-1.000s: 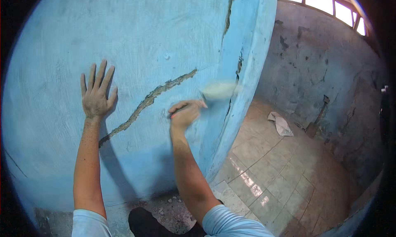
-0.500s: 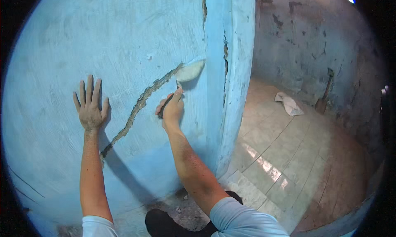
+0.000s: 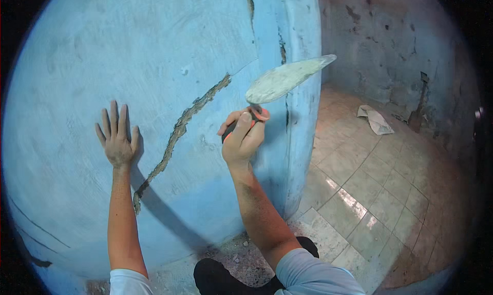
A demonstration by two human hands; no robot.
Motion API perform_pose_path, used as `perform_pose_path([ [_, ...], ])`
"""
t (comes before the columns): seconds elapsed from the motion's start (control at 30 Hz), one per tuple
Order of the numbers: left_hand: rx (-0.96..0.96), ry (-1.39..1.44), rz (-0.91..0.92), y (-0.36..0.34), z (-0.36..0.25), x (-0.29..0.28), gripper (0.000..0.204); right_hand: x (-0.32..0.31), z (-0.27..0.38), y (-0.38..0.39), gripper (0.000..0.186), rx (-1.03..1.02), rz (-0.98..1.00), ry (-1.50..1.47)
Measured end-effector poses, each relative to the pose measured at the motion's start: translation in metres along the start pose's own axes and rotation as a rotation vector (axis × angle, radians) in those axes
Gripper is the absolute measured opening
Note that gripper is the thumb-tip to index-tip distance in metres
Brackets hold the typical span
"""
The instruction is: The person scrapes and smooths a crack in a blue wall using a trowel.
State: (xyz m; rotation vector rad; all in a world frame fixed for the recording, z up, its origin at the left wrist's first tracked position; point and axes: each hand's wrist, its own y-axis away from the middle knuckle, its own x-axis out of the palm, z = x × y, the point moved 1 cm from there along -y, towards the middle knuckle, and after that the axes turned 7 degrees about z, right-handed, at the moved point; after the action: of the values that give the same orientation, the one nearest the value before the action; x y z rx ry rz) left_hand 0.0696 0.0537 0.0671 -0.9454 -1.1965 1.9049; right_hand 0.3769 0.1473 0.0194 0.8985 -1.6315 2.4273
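Observation:
My left hand lies flat on the blue plastered wall, fingers spread, dusty grey, holding nothing. My right hand is wrapped round the black and orange handle of a trowel. The trowel's long leaf-shaped blade is smeared pale grey and points up and to the right, held off the wall. Between my hands a wide, rough-edged crack runs diagonally, its brown-grey inside showing. A thin line continues from the crack's upper end toward the wall's corner.
Narrower cracks run down near the wall's right edge. Past the corner, a crumpled whitish cloth or sack lies on the tiled floor. A long-handled tool leans on the stained far wall. Rubble lies at the wall's foot.
The trowel has come off the wall at the crack's upper end and swung right, its blade turned outward. My left hand stays in place on the wall; the view has shifted slightly.

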Motion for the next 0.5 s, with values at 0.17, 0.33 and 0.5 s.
perform_pose_path([
  [0.17,-0.004,0.018,-0.002,0.002,0.002,-0.001,0.063,0.015,-0.031,0.016,0.023,-0.031,0.018,0.074],
  [0.33,0.008,-0.021,0.003,0.004,0.011,-0.002,0.068,0.025,-0.043,0.041,0.022,0.61,0.122,-0.055],
  [0.5,0.012,0.019,0.008,-0.002,-0.005,-0.006,0.066,0.034,-0.056,0.05,0.024,0.398,-0.17,-0.233],
])
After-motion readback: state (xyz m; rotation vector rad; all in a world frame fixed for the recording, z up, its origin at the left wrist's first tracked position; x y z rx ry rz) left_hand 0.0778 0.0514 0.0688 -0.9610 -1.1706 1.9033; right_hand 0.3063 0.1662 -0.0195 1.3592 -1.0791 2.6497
